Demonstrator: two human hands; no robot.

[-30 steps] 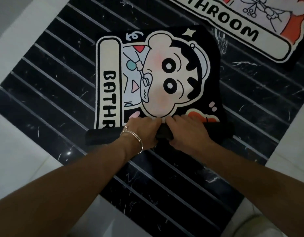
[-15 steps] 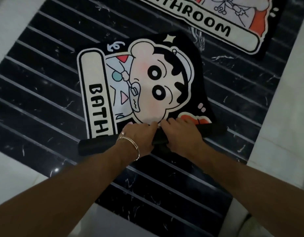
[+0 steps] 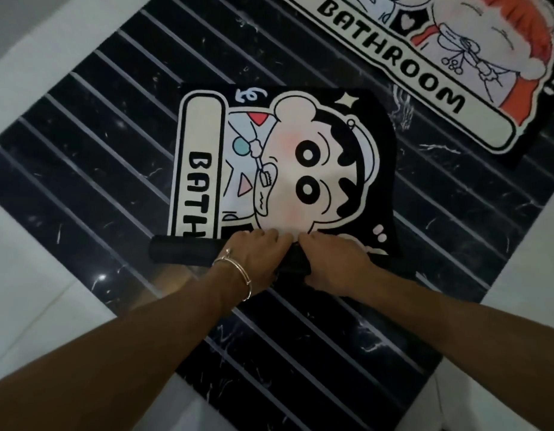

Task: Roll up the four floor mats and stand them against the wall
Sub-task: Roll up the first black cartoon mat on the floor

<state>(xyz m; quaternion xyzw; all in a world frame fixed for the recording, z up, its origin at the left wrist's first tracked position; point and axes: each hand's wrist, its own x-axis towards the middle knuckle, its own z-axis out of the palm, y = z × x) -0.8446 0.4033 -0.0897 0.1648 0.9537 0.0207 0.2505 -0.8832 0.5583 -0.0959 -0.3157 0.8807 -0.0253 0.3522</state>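
Observation:
A black floor mat [image 3: 300,169] with a cartoon face and the letters BATH lies on the dark striped floor. Its near end is wound into a black roll [image 3: 182,251]. My left hand [image 3: 257,259], with a bangle at the wrist, and my right hand [image 3: 335,259] sit side by side on the middle of that roll, fingers curled over its far side where it meets the flat part. A second mat [image 3: 425,73] printed BATHROOM with an orange-haired figure lies flat at the top right, partly cut off by the frame.
The floor is black marble [image 3: 98,169] with thin pale stripes, bordered by white tile [image 3: 36,275] at the left and lower right. No wall is clearly in view.
The roll has advanced a little further up the mat and covers slightly more of the print. Both hands stay on it. The view has shifted, showing more of the second mat.

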